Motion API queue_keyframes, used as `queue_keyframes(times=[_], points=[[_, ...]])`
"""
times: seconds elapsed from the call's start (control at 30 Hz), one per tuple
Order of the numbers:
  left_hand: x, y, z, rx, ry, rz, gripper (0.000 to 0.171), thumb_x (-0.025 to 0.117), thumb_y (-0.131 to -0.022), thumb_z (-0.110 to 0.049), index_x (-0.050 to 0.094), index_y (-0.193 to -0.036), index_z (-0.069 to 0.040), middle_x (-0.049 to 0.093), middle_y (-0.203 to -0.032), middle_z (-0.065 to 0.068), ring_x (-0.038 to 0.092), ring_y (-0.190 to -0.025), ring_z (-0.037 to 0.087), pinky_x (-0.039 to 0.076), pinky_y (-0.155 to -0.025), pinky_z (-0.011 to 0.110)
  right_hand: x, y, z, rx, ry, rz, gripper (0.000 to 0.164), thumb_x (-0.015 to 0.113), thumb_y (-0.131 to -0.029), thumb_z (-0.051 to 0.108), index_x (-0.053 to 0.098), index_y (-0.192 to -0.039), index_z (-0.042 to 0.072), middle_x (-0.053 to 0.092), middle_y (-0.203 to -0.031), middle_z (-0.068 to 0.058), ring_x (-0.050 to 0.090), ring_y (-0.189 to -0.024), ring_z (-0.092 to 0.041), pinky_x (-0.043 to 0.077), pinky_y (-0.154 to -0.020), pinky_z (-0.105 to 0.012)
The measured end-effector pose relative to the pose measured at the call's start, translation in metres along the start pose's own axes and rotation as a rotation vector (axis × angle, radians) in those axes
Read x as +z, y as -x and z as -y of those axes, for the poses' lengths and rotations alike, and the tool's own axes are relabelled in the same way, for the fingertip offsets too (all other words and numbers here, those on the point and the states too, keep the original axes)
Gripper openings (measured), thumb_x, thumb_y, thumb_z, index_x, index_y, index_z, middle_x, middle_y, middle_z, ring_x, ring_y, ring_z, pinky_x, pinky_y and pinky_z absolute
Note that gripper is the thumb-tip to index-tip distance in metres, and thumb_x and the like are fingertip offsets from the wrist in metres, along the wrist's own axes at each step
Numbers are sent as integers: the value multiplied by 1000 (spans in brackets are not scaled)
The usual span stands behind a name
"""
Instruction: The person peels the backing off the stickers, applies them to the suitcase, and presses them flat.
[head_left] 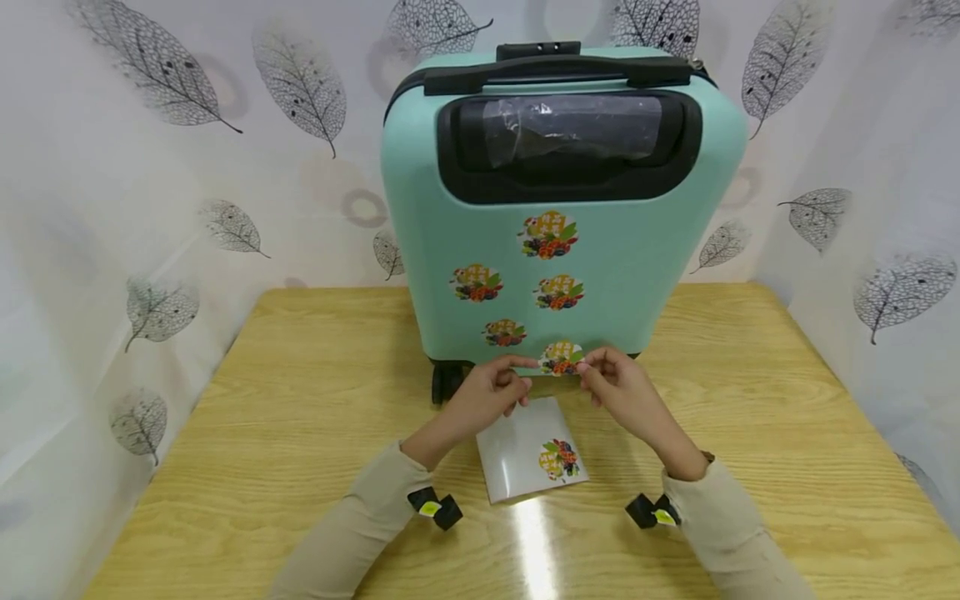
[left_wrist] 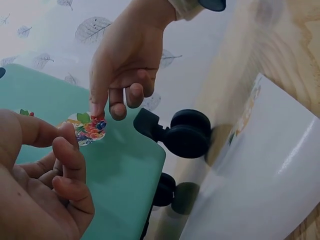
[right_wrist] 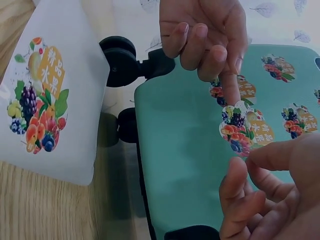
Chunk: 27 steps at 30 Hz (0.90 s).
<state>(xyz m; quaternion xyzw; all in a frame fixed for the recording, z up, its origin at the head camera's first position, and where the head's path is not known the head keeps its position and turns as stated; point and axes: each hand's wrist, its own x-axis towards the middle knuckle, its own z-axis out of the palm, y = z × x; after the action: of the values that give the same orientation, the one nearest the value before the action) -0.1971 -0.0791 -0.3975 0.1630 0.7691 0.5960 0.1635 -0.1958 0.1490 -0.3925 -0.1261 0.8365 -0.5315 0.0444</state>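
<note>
A round fruit sticker [head_left: 561, 358] is at the lower front of a mint-green suitcase [head_left: 480, 237]. My right hand [head_left: 626, 396] pinches its right edge between thumb and index finger. With a straight index finger, my left hand [head_left: 487, 398] touches the opposite edge; its thumb stays apart and the other fingers curl loosely. In the right wrist view the sticker [right_wrist: 245, 127] looks slightly in front of the suitcase surface; whether it sticks anywhere I cannot tell. Several matching stickers [head_left: 558, 293] are on the suitcase above it.
Below the hands, a white sticker sheet [head_left: 517, 446] bearing one fruit sticker [head_left: 558, 460] lies on the wooden table [head_left: 315, 400]. Black caster wheels [left_wrist: 187, 132] project from the suitcase's bottom. A leaf-patterned curtain [head_left: 300, 183] hangs behind and at both sides.
</note>
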Motion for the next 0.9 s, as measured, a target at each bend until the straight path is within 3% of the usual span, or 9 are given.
queue_keyframes(times=[0.13, 0.27, 0.63, 0.9], points=[[0, -2, 2, 0, -8, -7, 34, 51, -100, -17, 55, -133, -12, 63, -85, 23, 45, -57, 14, 35, -52, 23, 3, -2, -1, -3, 19, -39, 19, 51, -100, 11, 54, -107, -6, 59, -83, -15, 51, -56, -10, 48, -53, -26], [0, -4, 4, -4, -13, -16, 35, 52, -100, -17, 55, -134, -13, 63, -84, 19, 45, -58, 16, 35, -52, 22, 5, -5, -4, 3, 46, -67, 20, 51, -100, 13, 54, -109, -4, 59, -83, -12, 51, -55, -10, 48, -52, -27], [4, -9, 6, -1, -46, -28, 38, 50, -100, -15, 51, -138, -12, 63, -91, 29, 44, -56, 12, 33, -50, 21, 12, -10, -12, -34, 114, -145, 21, 53, -100, 17, 55, -105, -2, 61, -83, -22, 51, -54, -6, 48, -50, -25], [4, -11, 7, -4, -54, -40, 40, 49, -100, -13, 50, -139, -14, 64, -87, 23, 43, -55, 10, 33, -50, 21, 14, -12, -15, -23, 139, -156, 23, 53, -100, 20, 56, -108, -2, 63, -84, -22, 53, -54, -6, 48, -50, -24]])
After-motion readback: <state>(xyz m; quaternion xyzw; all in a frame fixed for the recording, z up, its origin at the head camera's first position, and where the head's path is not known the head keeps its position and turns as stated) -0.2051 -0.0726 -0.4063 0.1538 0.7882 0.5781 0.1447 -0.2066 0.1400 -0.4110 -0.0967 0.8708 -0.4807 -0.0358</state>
